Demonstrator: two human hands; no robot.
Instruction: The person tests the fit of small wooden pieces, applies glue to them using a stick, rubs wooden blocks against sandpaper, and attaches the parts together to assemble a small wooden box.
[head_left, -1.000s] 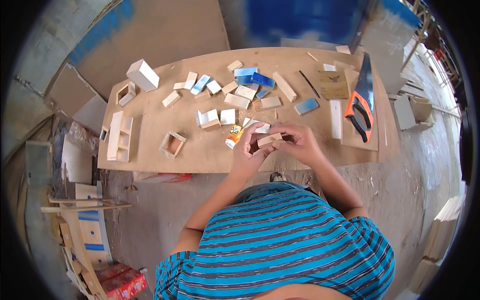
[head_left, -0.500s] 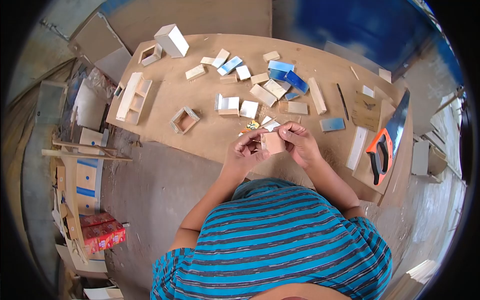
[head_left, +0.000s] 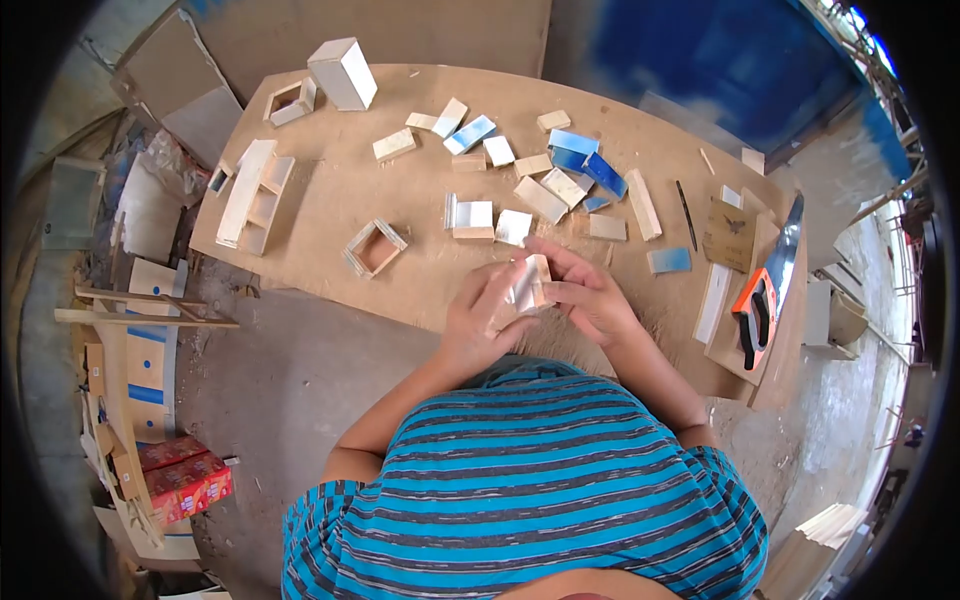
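Note:
A small wooden block (head_left: 527, 287), white on one face with bare wood along the edge, is held between both hands over the near edge of the table. My left hand (head_left: 482, 315) has its fingers along the white face and its thumb below. From the other side, my right hand (head_left: 592, 298) pinches the wood edge between thumb and fingers. Just beyond the hands lie a white-faced piece (head_left: 514, 227) and a small white-and-wood piece (head_left: 472, 219). An open wooden frame (head_left: 376, 248) stands to the left.
Several loose blocks, some blue like this painted one (head_left: 573, 148), are scattered across the table (head_left: 330, 180). At the right lie a handsaw (head_left: 768, 290), sandpaper (head_left: 731, 232) and a dark pencil-like stick (head_left: 687, 215). A tall white box (head_left: 343, 75) and a compartmented wooden piece (head_left: 257, 200) stand left.
The block has been turned in the hands, so its white face shows instead of the plain wood one. My right fingers have shifted around its edge, and the view has moved slightly.

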